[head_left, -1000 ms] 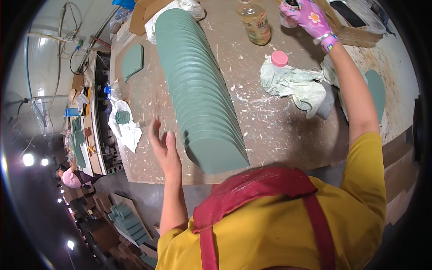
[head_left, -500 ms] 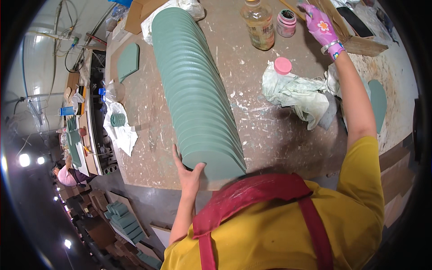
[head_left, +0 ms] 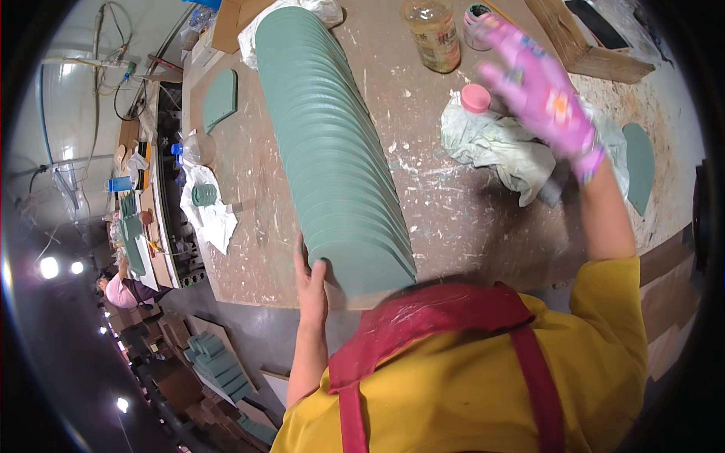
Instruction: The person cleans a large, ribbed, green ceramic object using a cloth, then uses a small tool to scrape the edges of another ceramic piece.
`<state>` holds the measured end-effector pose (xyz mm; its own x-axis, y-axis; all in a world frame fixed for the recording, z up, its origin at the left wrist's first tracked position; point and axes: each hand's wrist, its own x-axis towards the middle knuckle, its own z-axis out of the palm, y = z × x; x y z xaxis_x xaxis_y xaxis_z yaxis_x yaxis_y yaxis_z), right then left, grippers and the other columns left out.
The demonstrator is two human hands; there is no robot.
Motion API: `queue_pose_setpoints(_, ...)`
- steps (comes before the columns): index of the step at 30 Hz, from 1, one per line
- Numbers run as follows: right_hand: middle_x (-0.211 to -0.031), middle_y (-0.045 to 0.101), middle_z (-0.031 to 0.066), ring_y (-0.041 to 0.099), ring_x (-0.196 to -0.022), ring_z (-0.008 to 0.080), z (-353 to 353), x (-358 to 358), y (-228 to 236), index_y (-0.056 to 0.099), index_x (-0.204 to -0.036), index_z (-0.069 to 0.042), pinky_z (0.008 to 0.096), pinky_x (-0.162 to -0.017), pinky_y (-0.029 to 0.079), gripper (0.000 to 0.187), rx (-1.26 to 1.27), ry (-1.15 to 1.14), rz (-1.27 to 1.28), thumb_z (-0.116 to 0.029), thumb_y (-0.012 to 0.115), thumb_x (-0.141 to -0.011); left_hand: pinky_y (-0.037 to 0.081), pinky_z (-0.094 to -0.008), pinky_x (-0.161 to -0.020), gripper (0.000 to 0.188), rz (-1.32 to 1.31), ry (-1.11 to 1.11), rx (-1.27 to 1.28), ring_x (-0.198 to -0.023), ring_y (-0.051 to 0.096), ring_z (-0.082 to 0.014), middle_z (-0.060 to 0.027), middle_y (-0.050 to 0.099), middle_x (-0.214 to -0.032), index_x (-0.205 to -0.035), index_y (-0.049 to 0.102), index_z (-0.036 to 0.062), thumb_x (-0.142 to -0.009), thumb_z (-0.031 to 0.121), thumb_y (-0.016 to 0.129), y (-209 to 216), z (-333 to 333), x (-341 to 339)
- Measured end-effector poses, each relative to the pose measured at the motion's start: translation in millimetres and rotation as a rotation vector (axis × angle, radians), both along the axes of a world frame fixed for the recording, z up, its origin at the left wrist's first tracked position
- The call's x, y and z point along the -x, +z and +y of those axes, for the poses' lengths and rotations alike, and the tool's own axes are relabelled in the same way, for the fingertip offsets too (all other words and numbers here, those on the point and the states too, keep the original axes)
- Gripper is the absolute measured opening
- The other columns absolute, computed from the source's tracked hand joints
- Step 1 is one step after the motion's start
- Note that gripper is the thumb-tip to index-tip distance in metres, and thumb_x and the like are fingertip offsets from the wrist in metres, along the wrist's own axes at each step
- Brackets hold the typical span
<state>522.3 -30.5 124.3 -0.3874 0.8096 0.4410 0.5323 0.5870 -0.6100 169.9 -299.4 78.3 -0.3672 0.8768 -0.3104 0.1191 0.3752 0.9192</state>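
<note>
A long row of overlapping green rounded panels (head_left: pixel 332 143) runs along the table from the far end to the near edge. My bare left hand (head_left: pixel 311 283) rests against its near left corner, the thumb by the front panel and the fingers stretched along the side. My right hand (head_left: pixel 547 98), in a pink flowered glove, is blurred by motion above a crumpled pale cloth (head_left: pixel 476 147). Its thumb and fingers look apart, and I see nothing between them. Close to its fingertips stands a small open jar (head_left: pixel 474 36). A pink lid (head_left: pixel 475 98) lies on the cloth.
A bottle (head_left: pixel 432 38) stands left of the jar. At the far right is a wooden box (head_left: pixel 615 68). Single green panels lie at the table's left (head_left: pixel 220 98) and right (head_left: pixel 638 170). A white cloth (head_left: pixel 211 226) hangs at the left edge. Another person (head_left: pixel 121 292) works farther left.
My gloved right hand has come back from beside the wooden box toward me, over the cloth. My left hand stays at the row's near corner, its fingers now lying closer along the side.
</note>
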Motion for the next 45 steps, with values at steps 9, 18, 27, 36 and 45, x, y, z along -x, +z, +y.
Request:
queue_pose_setpoints(9, -0.154, 0.007, 0.0255, 0.010, -0.144, 0.0385, -177.0, 149.0, -88.5, 0.006, -0.149, 0.003, 0.0412, -0.117, 0.015, 0.100, 0.378, 0.209, 0.380, -0.044, 0.066, -0.084, 0.021, -0.0415, -0.114, 0.077, -0.326, 0.134, 0.057, -0.138, 0.028, -0.0278, -0.0134, 0.027, -0.151, -0.149, 0.020, 0.0066, -0.096, 0.061, 0.031, -3.1, 30.0, -11.2)
queue_pose_setpoints(18, -0.152, 0.017, 0.0242, 0.019, -0.141, 0.0385, -187.3, 172.1, -100.0, 0.016, -0.147, 0.001, 0.0429, -0.115, 0.020, 0.099, 0.356, 0.113, 0.501, -0.033, 0.075, -0.076, 0.027, -0.0397, -0.111, 0.071, -0.367, 0.205, 0.100, -0.132, 0.037, -0.0262, -0.0128, 0.038, -0.144, -0.144, 0.030, 0.0033, -0.097, 0.057, 0.037, -9.1, 20.7, -6.6)
queue_pose_setpoints(27, -0.153, 0.019, 0.0209, 0.018, -0.143, 0.0320, -205.7, 164.5, -96.7, 0.014, -0.148, 0.000, 0.0396, -0.115, 0.019, 0.101, 0.531, 0.072, 0.574, -0.013, 0.079, -0.073, 0.027, -0.0364, -0.110, 0.085, -0.288, 0.012, 0.070, -0.132, 0.034, -0.0264, -0.0147, 0.030, -0.147, -0.152, 0.007, 0.0098, -0.084, 0.012, 0.057, -14.3, 5.4, -5.6)
queue_pose_setpoints(36, -0.154, 0.018, 0.0199, 0.019, -0.143, 0.0308, -214.0, 175.9, -101.0, 0.011, -0.150, -0.002, 0.0389, -0.115, 0.020, 0.102, 0.505, -0.002, 0.569, -0.012, 0.078, -0.073, 0.026, -0.0360, -0.111, 0.086, -0.229, -0.066, -0.033, -0.133, 0.032, -0.0262, -0.0157, 0.029, -0.148, -0.152, 0.007, 0.0076, -0.084, 0.011, 0.059, -24.4, 5.0, 8.0)
queue_pose_setpoints(45, -0.150, 0.024, 0.0246, 0.025, -0.139, 0.0369, -220.8, 179.4, -100.3, 0.018, -0.146, 0.003, 0.0411, -0.113, 0.024, 0.096, 0.477, -0.094, 0.512, -0.025, 0.077, -0.077, 0.026, -0.0372, -0.111, 0.087, -0.276, -0.116, 0.016, -0.134, 0.032, -0.0266, -0.0153, 0.028, -0.149, -0.152, 0.007, 0.0084, -0.085, 0.015, 0.061, -23.0, 4.8, 17.5)
